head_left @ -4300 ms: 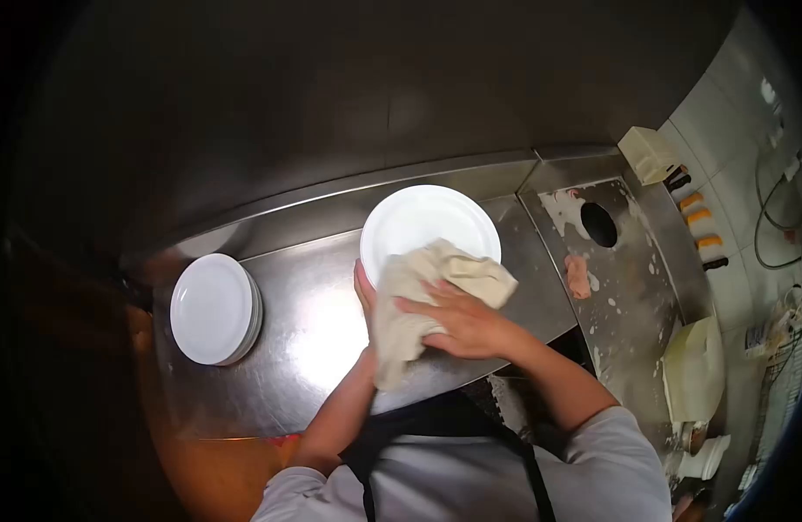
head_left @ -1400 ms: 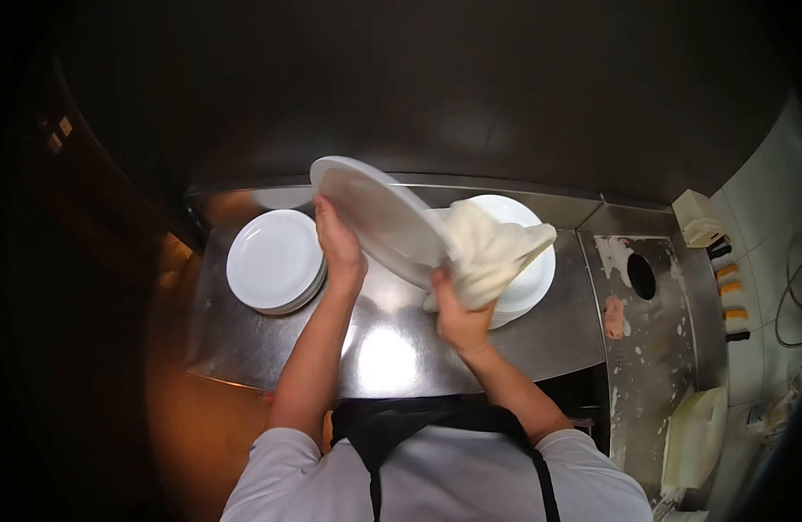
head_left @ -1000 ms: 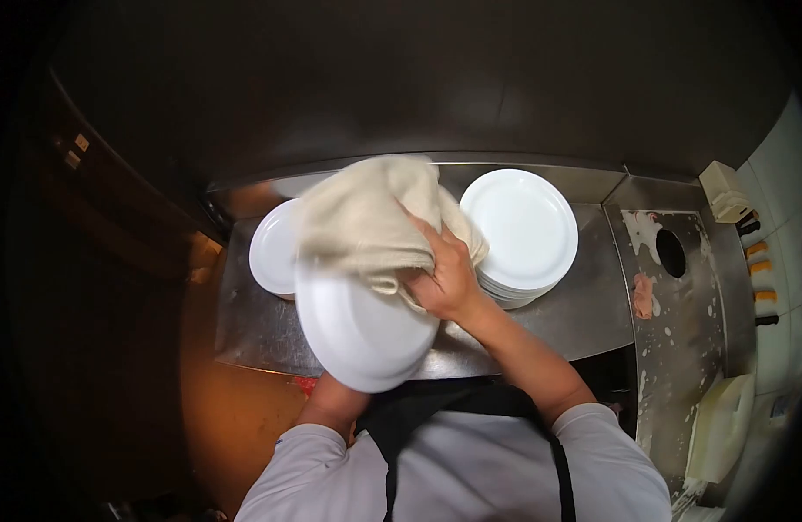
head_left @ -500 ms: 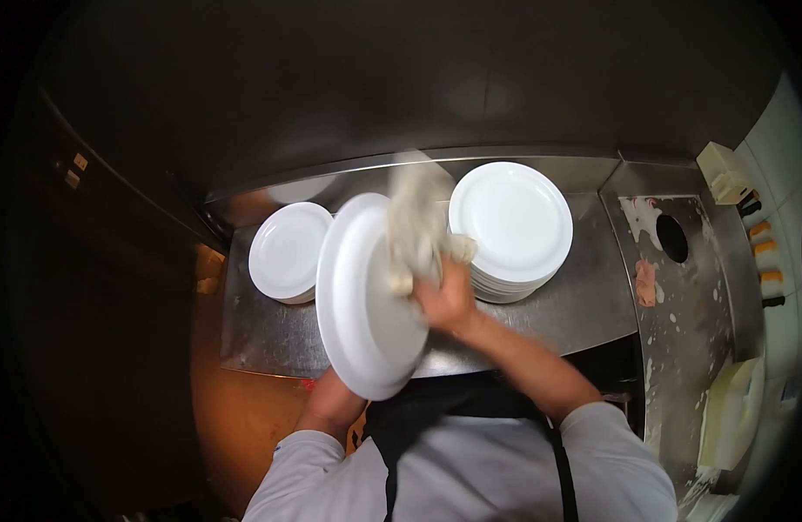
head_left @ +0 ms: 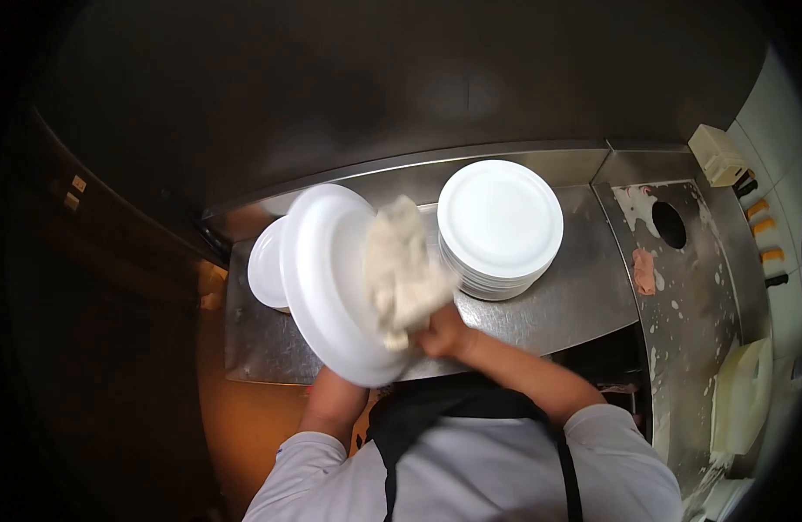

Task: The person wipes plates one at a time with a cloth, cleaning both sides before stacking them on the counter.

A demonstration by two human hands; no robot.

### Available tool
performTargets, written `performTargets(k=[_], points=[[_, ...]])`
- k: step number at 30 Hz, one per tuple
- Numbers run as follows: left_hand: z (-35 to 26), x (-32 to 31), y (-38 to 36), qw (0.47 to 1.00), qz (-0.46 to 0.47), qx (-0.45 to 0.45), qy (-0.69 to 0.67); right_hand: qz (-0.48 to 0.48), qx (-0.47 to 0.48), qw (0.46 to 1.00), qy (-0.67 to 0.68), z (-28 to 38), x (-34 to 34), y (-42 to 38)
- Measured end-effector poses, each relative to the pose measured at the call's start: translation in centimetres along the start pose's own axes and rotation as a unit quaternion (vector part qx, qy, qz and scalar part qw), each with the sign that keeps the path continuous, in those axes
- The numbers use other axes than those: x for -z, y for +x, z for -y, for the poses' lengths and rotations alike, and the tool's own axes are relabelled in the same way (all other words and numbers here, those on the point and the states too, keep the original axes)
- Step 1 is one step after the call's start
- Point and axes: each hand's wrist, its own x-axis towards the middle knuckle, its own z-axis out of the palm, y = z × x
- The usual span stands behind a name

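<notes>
A large white plate [head_left: 318,287] stands tilted up before me, blurred by motion. My left hand [head_left: 338,387] holds it from below and behind, its fingers hidden by the plate. My right hand [head_left: 447,332] is closed on a cream cloth [head_left: 409,265], which lies against the plate's right-hand face. A tall stack of white plates [head_left: 500,222] stands right of the cloth. Partly covered by the held plate, a lower stack of smaller white plates [head_left: 265,265] stands at the left.
All of this is over a steel counter [head_left: 583,261]. On the right, a wet steel surface [head_left: 688,322] has a dark round hole [head_left: 669,224], suds and a pink cloth [head_left: 644,271]. Knives [head_left: 764,226] line the right wall near a pale box [head_left: 717,155].
The plate has shifted left, covering more of the smaller stack. The cloth and right hand have moved down across the plate's face. The view has also shifted slightly.
</notes>
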Motion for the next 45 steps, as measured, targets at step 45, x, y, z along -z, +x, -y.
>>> performTargets(k=[45], points=[[-7.6,17.7,-0.3,0.909,-0.407,0.038,-0.081,-0.04,-0.478,0.816,0.322,0.8,-2.3,-3.1]])
